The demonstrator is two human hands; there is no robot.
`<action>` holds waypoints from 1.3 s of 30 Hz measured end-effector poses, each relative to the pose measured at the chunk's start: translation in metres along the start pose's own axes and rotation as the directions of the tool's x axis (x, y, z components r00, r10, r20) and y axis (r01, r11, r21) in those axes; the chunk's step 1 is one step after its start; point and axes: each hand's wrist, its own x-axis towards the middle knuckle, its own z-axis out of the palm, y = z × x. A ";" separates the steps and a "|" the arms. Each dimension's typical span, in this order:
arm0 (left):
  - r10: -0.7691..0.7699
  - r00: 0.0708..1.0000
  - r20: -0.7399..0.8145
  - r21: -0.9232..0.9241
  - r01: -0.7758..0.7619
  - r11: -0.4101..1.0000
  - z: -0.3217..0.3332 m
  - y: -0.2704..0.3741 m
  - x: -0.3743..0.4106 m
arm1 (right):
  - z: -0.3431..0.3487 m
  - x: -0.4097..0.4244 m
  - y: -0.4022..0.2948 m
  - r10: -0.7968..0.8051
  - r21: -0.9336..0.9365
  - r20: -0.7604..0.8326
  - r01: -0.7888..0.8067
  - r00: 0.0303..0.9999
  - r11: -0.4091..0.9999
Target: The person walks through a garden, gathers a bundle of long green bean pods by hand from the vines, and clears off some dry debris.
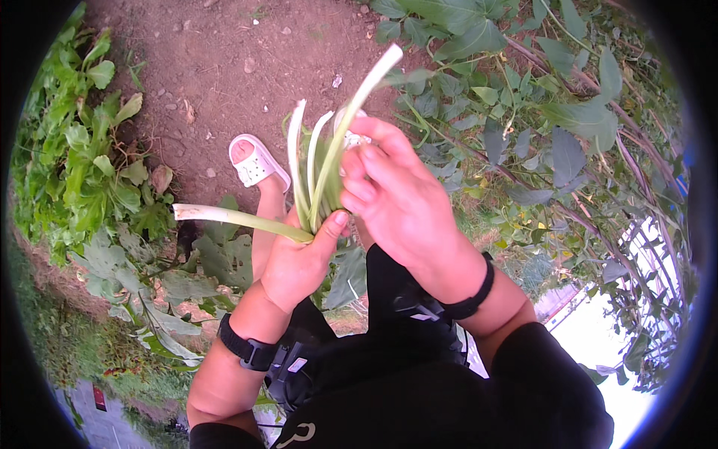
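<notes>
My left hand (pixel 300 264) is closed around a bunch of pale green vegetable stalks (pixel 312 179) with white ends. One stalk (pixel 241 216) sticks out sideways to the left, past my thumb. The longest stalk (pixel 359 104) rises up and to the right, and the others stand nearly upright between. My right hand (pixel 401 191) is at the right side of the bunch, its fingers curled and its fingertips against or just behind the longest stalk. Whether those fingers pinch anything is hidden. Green leaf matter shows between the stalks, partly covered by my hands.
Bare brown soil (pixel 224 84) lies ahead, with small stones. Leafy green plants (pixel 78 151) line the left; tangled vines (pixel 505 112) climb on the right. Broad, holed leaves (pixel 224 258) grow close to my legs. A white clog (pixel 255 163) is on one foot.
</notes>
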 end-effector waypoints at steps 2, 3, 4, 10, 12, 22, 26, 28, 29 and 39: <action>-0.019 1.000 0.017 -0.024 0.020 1.000 0.000 -0.004 0.006 | 0.000 0.017 0.002 0.008 0.041 -0.013 -0.007 1.000 0.999; -0.047 0.998 0.030 -0.013 0.047 0.999 0.000 -0.004 0.009 | -0.004 0.026 0.000 0.004 0.001 -0.043 -0.004 0.999 1.000; -0.093 0.995 0.031 0.020 0.092 0.996 -0.002 -0.004 0.010 | -0.015 0.036 -0.004 0.001 -0.040 -0.070 -0.004 0.998 0.999; -0.138 0.974 -0.178 -0.086 0.125 0.988 -0.017 0.010 0.017 | -0.204 0.148 -0.124 -0.478 -0.498 -0.513 0.206 0.713 0.842; -0.109 0.975 -0.192 -0.088 0.094 0.992 -0.021 0.011 0.019 | -0.271 0.177 -0.180 -0.685 -0.898 -0.358 -0.436 0.635 0.066; -0.140 0.962 -0.234 0.001 0.145 0.989 -0.024 0.003 0.045 | -0.295 0.174 -0.271 -0.453 -0.171 -0.277 -0.507 0.847 -0.845; -0.148 0.961 -0.233 0.000 0.152 0.988 -0.020 0.010 0.045 | -0.327 0.173 -0.279 -0.392 -0.054 -0.344 -0.435 0.853 -0.899; -0.131 0.966 -0.223 -0.005 0.134 0.991 -0.018 0.016 0.041 | -0.340 0.167 -0.274 -0.296 0.050 -0.392 -0.301 0.871 -0.952; -0.124 0.966 -0.226 -0.009 0.125 0.992 -0.017 0.020 0.038 | -0.345 0.161 -0.268 -0.158 0.227 -0.364 -0.077 0.918 -0.971; -0.097 0.973 -0.208 -0.119 0.074 0.990 -0.012 0.051 0.004 | -0.317 0.081 -0.154 0.041 -0.038 -0.550 0.024 0.834 -0.999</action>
